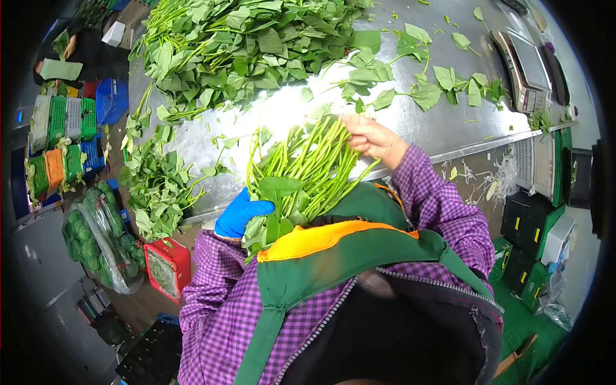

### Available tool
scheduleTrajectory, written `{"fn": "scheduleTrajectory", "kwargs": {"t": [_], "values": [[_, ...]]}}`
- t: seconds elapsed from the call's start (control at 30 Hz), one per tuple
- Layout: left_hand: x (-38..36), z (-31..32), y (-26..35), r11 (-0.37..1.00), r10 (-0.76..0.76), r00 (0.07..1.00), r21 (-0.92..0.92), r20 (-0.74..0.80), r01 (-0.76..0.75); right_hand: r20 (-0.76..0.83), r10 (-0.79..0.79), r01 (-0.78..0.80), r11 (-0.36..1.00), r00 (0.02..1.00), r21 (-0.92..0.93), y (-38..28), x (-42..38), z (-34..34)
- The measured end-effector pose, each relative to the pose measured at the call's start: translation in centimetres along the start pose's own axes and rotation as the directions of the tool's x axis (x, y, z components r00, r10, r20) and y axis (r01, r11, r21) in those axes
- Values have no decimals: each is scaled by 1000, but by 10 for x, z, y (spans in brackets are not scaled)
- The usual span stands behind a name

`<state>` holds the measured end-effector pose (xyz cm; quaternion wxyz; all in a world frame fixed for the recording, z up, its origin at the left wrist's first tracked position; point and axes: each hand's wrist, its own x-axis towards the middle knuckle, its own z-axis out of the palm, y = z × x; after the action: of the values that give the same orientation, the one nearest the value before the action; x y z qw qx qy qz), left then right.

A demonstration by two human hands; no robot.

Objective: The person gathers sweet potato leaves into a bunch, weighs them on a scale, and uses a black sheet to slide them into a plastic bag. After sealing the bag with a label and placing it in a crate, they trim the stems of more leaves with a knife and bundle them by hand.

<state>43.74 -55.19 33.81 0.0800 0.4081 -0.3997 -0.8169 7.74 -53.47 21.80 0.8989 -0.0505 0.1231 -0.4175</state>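
Observation:
My left hand [240,215], in a blue glove, is closed around a bunch of leafy greens [314,163] held in front of my apron. The green stems fan upward and to the right, and some leaves hang below the glove. At the upper right of the bunch is my bare right hand [372,138], its fingers curled in against the stems; the fingertips are partly hidden. A large heap of the same greens [250,45] lies on the metal table [436,131] beyond the bunch. Another small pile of greens [157,179] rests at the table's left edge.
A weighing scale [523,67] stands on the table at the right. Loose sprigs [427,93] are scattered nearby. On the left floor are a red crate [168,269], a bag of green vegetables [102,237] and a blue bin [112,101]. Dark crates [523,224] are stacked at right.

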Motion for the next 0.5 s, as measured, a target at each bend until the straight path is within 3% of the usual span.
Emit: {"fn": "scheduleTrajectory", "kwargs": {"t": [0.07, 0.1, 0.17, 0.2, 0.27, 0.33, 0.37, 0.4, 0.47, 0.5], "values": [[1, 0, 1, 999, 21, 999, -35, 24, -20, -345, -186, 130, 975, 920, -179, -21, -4, -2], [1, 2, 3, 998, 25, 999, -52, 29, -23, -342, -186, 129, 975, 921, -181, -33, -5, -11], [0, 2, 4, 997, 29, 999, -66, 32, -27, -306, -308, 290, 952, 901, -102, -52, -6, -26], [2, 1, 4, 998, 17, 999, -55, 46, -14, -305, -311, 295, 950, 900, -101, -48, -2, -5], [6, 1, 6, 999, 4, 998, -43, 64, -1, -277, -274, 94, 846, 921, -526, -36, 18, 63], [8, 3, 12, 998, -58, 994, 43, 92, 54, -56, 11, -43, 782, 998, -622, -34, 43, 61], [7, 6, 16, 997, -57, 995, 48, 88, 53, -35, 158, -140, 728, 987, -672, -29, 60, 62], [6, 10, 21, 998, -60, 994, 33, 92, 57, 82, 157, -37, 636, 984, -771, -24, 64, 82], [5, 13, 23, 998, -58, 994, 14, 89, 57, -62, 217, -148, 406, 974, -902, -28, 68, 107], [4, 12, 20, 998, -42, 995, -41, 87, 46, -58, 225, -147, 402, 973, -904, -30, 71, 99]]}}
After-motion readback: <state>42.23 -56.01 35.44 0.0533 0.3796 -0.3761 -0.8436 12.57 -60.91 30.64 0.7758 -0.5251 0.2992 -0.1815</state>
